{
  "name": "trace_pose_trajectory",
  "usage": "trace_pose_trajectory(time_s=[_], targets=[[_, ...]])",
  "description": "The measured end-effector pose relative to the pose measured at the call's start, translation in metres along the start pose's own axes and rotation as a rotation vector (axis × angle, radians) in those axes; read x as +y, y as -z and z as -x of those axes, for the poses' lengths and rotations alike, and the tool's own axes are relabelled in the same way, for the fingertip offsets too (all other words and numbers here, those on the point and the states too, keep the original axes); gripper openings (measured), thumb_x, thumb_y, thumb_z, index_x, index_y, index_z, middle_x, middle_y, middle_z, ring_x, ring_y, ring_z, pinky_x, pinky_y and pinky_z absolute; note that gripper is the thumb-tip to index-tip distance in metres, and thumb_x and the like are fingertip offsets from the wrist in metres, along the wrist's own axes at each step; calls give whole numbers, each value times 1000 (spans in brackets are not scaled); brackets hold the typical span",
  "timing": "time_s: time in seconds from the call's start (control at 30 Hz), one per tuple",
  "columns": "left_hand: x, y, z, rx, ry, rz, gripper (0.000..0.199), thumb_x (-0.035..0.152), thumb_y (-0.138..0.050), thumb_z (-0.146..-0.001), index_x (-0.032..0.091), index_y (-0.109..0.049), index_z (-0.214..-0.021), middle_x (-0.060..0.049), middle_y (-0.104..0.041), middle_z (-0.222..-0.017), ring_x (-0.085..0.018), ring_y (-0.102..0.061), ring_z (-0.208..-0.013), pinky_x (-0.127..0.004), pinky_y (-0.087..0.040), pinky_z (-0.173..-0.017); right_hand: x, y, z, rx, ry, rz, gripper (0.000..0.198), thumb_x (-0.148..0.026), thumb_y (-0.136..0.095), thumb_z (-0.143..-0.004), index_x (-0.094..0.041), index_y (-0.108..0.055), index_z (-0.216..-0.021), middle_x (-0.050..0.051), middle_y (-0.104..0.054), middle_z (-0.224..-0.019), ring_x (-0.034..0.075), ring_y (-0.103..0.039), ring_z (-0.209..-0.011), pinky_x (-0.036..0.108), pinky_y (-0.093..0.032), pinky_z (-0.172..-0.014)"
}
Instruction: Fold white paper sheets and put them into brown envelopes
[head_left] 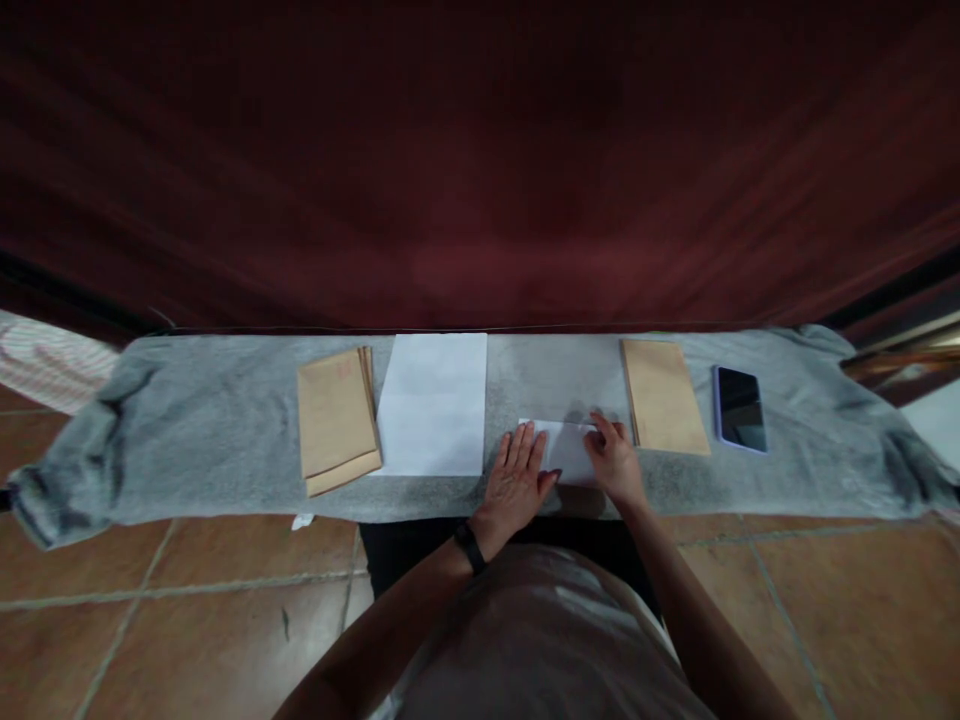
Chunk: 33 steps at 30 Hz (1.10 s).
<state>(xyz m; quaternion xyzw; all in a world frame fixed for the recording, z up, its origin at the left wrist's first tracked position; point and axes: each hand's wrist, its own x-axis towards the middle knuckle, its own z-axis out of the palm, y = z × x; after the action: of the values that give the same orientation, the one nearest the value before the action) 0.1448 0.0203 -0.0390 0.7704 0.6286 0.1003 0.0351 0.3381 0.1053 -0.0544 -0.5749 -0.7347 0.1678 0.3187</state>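
A folded white sheet of paper (568, 450) lies on the grey cloth in front of my body. Flat on its left end rests my left hand (516, 478), fingers stretched out and thumb spread, with a black band on that wrist. At the sheet's right end, my right hand (616, 465) has its fingers curled in and bears on the far right edge of the paper. Exactly how the fingertips meet that edge is hard to make out. Left of my hands lies a larger white sheet, or a stack of sheets (435, 405).
The grey cloth (202, 430) covers a long narrow surface against a dark red panel (480, 200). Brown envelopes (337, 415) are stacked at the left. Another brown envelope pile (664, 395) and a phone (740, 408) lie at the right. A white scrap (302, 521) is on the tiled floor.
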Motion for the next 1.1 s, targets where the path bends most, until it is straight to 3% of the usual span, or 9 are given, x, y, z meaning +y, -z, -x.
trace_pose_trajectory(time_s=[0.4,0.57,0.67,0.83,0.97,1.1], targets=[[4,-3,0,34,65,16,70,51,-41,-104,6,-33,-157,-20,-30,-165,-31,-22,-156,-51,-27,-126,2,-5,-25,-18,-25,-33,40,-19,-41,-94,-17,-71,-121,11,-68,-99,23,-67,-85,38,-56,-84],[9,-4,-1,65,116,28,70,48,-41,-104,6,-29,-159,-22,-32,-164,-32,-23,-156,-54,-31,-124,-5,-5,-20,5,56,48,41,-19,-41,-98,-19,-66,-131,14,-68,-117,27,-64,-110,43,-53,-100],[10,-4,-1,69,125,26,69,45,-41,-104,6,-27,-160,-21,-33,-164,-32,-24,-155,-53,-32,-124,-16,-8,-3,-36,168,48,41,-24,-42,-101,-18,-62,-136,15,-63,-135,26,-60,-124,43,-51,-106],[7,-10,1,45,74,-15,63,26,-38,-103,9,-24,-161,-17,-29,-167,-29,-20,-157,-51,-27,-126,-34,-14,29,-248,377,206,45,-25,-40,-104,-17,-54,-146,14,-52,-154,26,-45,-144,49,-38,-118],[1,-14,5,58,46,-45,63,21,-36,-102,9,-21,-162,-16,-26,-168,-27,-18,-157,-49,-26,-127,-38,-14,37,-245,378,348,52,-31,-44,-105,-17,-44,-154,14,-39,-163,28,-35,-150,51,-32,-121],[-3,-12,9,82,34,-45,66,24,-37,-103,7,-14,-163,-17,-26,-167,-27,-20,-157,-47,-29,-126,-40,-12,36,-214,365,409,52,-32,-47,-104,-19,-44,-154,15,-31,-166,30,-34,-151,52,-30,-121]])
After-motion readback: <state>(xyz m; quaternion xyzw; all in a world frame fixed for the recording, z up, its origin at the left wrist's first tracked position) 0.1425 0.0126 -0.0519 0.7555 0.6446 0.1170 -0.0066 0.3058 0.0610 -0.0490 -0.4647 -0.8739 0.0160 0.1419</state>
